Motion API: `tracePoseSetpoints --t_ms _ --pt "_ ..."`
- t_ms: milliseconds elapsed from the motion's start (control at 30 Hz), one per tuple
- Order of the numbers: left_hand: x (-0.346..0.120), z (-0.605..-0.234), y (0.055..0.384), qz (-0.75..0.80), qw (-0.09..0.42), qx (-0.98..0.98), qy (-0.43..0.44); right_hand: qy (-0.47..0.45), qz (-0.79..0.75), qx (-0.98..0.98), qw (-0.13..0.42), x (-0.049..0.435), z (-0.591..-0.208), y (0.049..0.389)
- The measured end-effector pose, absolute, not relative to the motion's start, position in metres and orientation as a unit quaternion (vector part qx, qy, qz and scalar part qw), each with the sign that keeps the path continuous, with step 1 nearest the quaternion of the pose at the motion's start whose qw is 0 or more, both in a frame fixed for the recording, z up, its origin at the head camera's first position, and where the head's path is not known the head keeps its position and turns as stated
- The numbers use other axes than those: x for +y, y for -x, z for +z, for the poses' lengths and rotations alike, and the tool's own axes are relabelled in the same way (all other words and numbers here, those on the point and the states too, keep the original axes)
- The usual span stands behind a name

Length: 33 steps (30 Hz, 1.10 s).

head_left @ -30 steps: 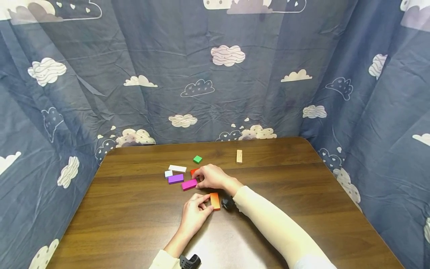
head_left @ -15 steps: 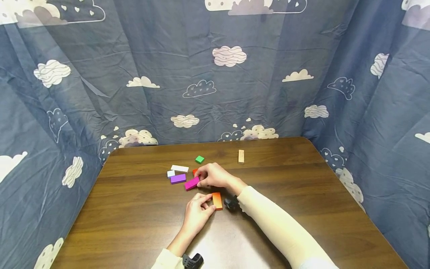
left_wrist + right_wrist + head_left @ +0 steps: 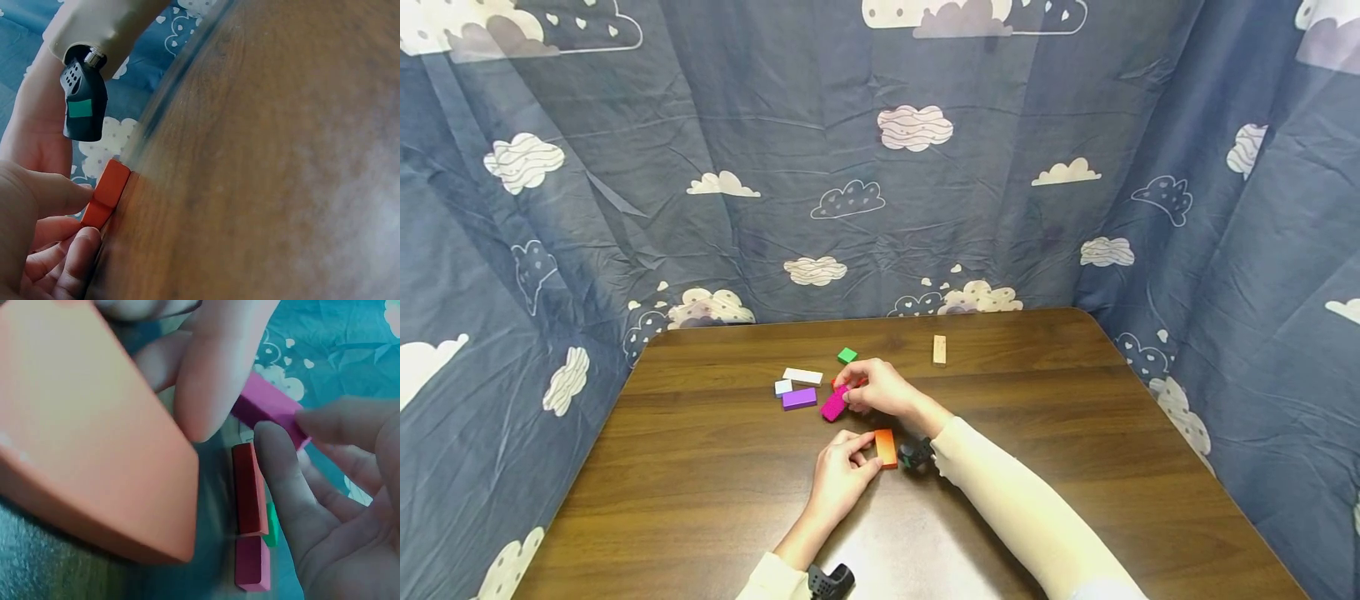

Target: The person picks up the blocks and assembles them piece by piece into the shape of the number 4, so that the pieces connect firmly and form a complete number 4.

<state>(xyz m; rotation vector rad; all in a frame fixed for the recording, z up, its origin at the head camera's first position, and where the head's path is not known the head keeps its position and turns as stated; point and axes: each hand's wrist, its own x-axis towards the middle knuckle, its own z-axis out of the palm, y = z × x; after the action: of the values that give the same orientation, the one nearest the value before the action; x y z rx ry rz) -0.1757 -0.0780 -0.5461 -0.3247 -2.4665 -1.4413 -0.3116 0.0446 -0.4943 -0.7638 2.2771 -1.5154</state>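
Note:
My left hand (image 3: 837, 473) pinches an orange block (image 3: 886, 449) by its ends between thumb and fingers, low over the table. In the left wrist view the orange block (image 3: 107, 195) shows at the fingertips. My right hand (image 3: 885, 390) holds a magenta block (image 3: 832, 407), tilted, between thumb and fingers. In the right wrist view this magenta block (image 3: 270, 407) is clear of the red block (image 3: 250, 487), which the right hand partly hides in the head view. A smaller pink block (image 3: 252, 562) lies at the red one's end.
Left of the right hand lie a purple block (image 3: 799, 399), a white block (image 3: 802, 377) and a small pale block (image 3: 783, 388). A green block (image 3: 847, 356) and a natural wood block (image 3: 939, 350) lie farther back on the brown table (image 3: 685, 467). A cloud-patterned curtain (image 3: 850, 233) hangs behind.
My right hand has turned and raised the magenta block from its flatter position, moving it away from the purple block. The left hand stays on the orange block. The head view has shifted slightly.

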Motion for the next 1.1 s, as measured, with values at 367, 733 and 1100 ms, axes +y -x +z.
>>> tracePoseSetpoints --t_ms 367,733,1100 --pt "-0.079 -0.546 0.177 -0.498 0.131 -0.85 0.114 0.241 -0.545 0.799 0.087 0.055 -0.487 0.315" --pt "-0.081 -0.544 0.176 -0.497 0.133 -0.851 0.104 0.221 -0.587 0.775 0.07 0.071 -0.49 0.313" --pt "-0.074 -0.547 0.177 -0.488 0.157 -0.852 0.109 0.193 -0.607 0.769 0.058 0.091 -0.498 0.31"
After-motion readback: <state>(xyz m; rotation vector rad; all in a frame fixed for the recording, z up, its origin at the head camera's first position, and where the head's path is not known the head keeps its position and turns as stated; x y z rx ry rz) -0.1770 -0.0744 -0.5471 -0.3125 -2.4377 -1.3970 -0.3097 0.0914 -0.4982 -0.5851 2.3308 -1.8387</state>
